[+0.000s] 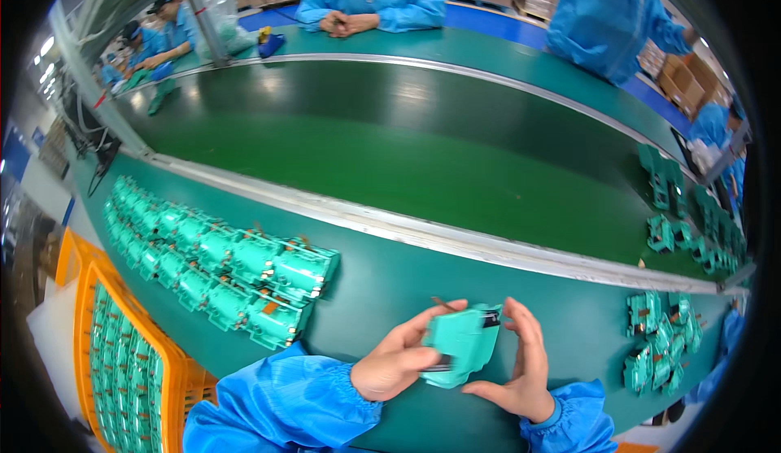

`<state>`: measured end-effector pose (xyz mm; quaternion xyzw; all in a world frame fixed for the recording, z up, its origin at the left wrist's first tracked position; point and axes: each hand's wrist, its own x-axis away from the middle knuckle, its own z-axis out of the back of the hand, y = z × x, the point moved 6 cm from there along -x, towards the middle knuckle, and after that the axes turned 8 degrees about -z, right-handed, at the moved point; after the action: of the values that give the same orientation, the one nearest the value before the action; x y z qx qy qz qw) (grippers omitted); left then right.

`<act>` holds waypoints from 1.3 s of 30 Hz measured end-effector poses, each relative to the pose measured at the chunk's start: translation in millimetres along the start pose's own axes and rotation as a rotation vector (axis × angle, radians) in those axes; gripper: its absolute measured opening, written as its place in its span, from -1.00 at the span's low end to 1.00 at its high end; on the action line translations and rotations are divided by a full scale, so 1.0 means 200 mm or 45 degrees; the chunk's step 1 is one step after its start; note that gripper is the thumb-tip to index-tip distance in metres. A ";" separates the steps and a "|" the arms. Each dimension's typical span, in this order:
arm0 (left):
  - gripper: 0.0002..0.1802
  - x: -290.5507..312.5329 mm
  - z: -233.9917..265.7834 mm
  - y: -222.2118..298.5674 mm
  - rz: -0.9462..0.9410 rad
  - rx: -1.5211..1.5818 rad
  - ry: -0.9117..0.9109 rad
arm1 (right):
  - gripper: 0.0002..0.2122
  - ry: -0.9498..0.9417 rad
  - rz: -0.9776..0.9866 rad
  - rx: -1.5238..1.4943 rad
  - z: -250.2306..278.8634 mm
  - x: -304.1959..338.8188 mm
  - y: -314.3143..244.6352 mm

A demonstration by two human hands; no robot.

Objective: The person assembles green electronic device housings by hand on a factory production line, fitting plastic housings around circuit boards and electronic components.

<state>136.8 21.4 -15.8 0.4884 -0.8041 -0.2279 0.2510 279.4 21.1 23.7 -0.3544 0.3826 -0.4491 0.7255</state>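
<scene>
A flat teal plastic housing (465,341) with black parts at its edges is in my left hand (397,362), above the green tabletop (366,311). The thumb lies on its face near the lower left black part, with the other fingers behind it. A thin brown piece sticks out at its top left. Around the housing's right side, my right hand (527,372) curves with thumb and fingers apart. Its thumb comes near the lower right edge; I cannot tell whether it touches. To the left, rows of similar teal housings (215,262) with coppery parts stand close together.
Left of the table, an orange crate (171,363) holds more teal parts. Another cluster of them (663,343) sits at the right. Beyond a metal rail (358,217) runs a dark green conveyor belt (366,144), with parts (671,233) at its right. Blue-clad people (370,2) are across it.
</scene>
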 end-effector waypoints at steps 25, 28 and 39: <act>-0.43 0.05 0.07 0.42 -0.757 -2.762 0.820 | -0.53 0.215 -0.207 1.205 0.85 -0.31 0.04; -0.37 0.04 0.04 0.40 -0.743 -2.688 0.766 | -0.43 0.448 -0.738 1.499 1.39 -0.33 0.41; -0.42 0.09 -0.13 0.40 -0.953 -2.535 0.479 | -0.39 0.785 -1.291 1.280 1.84 -0.17 1.20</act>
<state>92.5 34.9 57.2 0.3070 -0.0057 -0.7627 0.5692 682.1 198.0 -6.8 0.0264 0.1088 -0.9239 0.3659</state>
